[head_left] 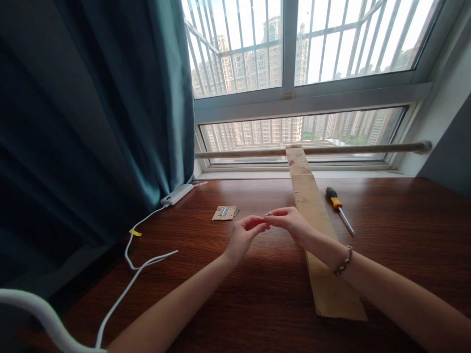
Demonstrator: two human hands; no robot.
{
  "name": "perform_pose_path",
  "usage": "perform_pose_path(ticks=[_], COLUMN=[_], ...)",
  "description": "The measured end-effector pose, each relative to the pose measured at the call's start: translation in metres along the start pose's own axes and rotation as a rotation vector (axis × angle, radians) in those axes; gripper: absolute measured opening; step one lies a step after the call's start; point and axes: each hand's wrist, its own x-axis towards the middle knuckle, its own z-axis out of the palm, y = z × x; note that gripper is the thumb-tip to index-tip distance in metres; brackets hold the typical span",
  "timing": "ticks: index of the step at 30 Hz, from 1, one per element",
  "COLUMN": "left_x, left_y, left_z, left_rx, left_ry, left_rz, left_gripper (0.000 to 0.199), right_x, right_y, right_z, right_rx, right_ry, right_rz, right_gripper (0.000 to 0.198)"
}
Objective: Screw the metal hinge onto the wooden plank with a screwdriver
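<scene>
My left hand [243, 236] and my right hand [290, 221] meet fingertip to fingertip above the table. Both are pinched around a tiny shiny piece [267, 220], mostly hidden by the fingers and too small to name. Just beyond my left hand lies a small square of cardboard [217, 214] with a metal hinge-like piece [223, 211] on top. Under my right forearm, which wears a braided bracelet, a long wooden board [318, 211] runs toward the window. A screwdriver [340, 211] with a black and yellow handle lies to the right of the board.
On the left, a white power strip [177, 194] with a white cable [128, 252] lies by the blue curtain [162, 98]. The board's far end rests on a horizontal rail [360, 149] before the window. Beneath everything is a dark brown wooden tabletop [405, 245].
</scene>
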Motion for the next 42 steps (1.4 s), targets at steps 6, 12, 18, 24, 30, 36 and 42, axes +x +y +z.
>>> perform_pose_path(ticks=[6, 12, 18, 24, 30, 36, 42], left_x=[-0.001, -0.002, -0.004, -0.003, 0.000, -0.001, -0.002], left_y=[-0.001, 0.003, -0.002, -0.003, -0.009, -0.009, -0.004], left_z=[-0.001, 0.001, 0.001, 0.001, -0.002, -0.003, -0.001], left_rx=[-0.029, -0.024, -0.108, -0.062, -0.071, -0.067, 0.066], left_ry=[0.068, 0.070, 0.035, 0.051, 0.083, 0.070, 0.087], left_rz=[-0.067, -0.111, -0.117, -0.085, -0.085, -0.078, -0.029], left_gripper=[0.019, 0.020, 0.019, 0.019, 0.019, 0.021, 0.023], right_x=[-0.002, 0.002, 0.002, 0.001, 0.004, 0.006, 0.003], right_y=[-0.002, 0.004, 0.003, 0.005, 0.010, 0.016, 0.012], right_z=[0.005, 0.004, 0.003, 0.005, 0.003, 0.003, 0.005], right_rx=[0.016, -0.027, -0.260, -0.324, -0.410, -0.269, -0.344], right_ry=[0.041, 0.097, 0.147, 0.122, 0.070, 0.013, 0.080], right_rz=[0.016, 0.013, -0.078, -0.119, -0.169, -0.126, -0.134], right_gripper=[0.028, 0.031, 0.027, 0.022, 0.028, 0.028, 0.021])
